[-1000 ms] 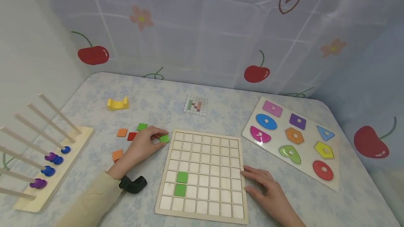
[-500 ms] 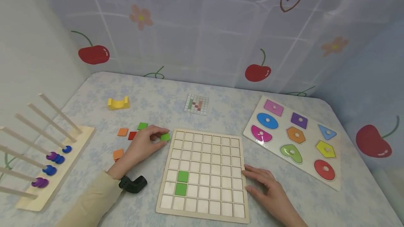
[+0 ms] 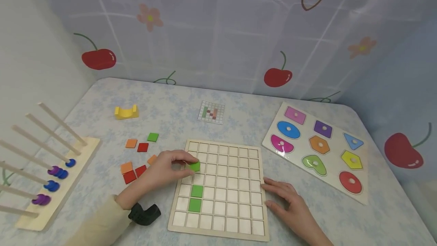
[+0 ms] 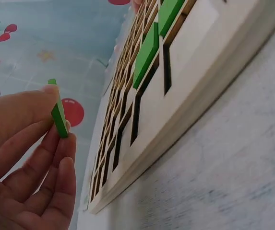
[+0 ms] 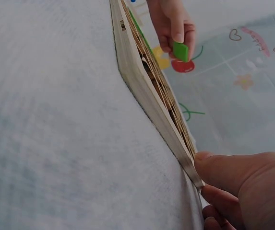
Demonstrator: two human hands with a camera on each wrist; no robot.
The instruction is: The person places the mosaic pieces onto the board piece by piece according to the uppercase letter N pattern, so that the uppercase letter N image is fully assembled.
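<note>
My left hand [image 3: 165, 172] pinches a green square tile [image 3: 194, 166] between thumb and fingers, above the left columns of the wooden grid board [image 3: 218, 235]. In the left wrist view the tile [image 4: 59, 115] is held tilted, clear of the board. Two green tiles, one of them this lower tile [image 3: 195, 205], sit one above the other in the second column from the left. My right hand [image 3: 290, 204] rests at the board's right edge, its thumb and fingertips touching the rim and its fingers fairly straight.
Left of the board lie loose orange, red and green tiles [image 3: 153, 137]. Behind it is a small pattern card [image 3: 211, 112]. A shape puzzle [image 3: 332, 177] stands right, a peg rack with beads [image 3: 82, 155] far left, and a yellow block [image 3: 126, 112] at back left.
My left hand has moved right with the green tile, from beside the board to over its left columns, uncovering several loose tiles. The right hand stays at the edge.
</note>
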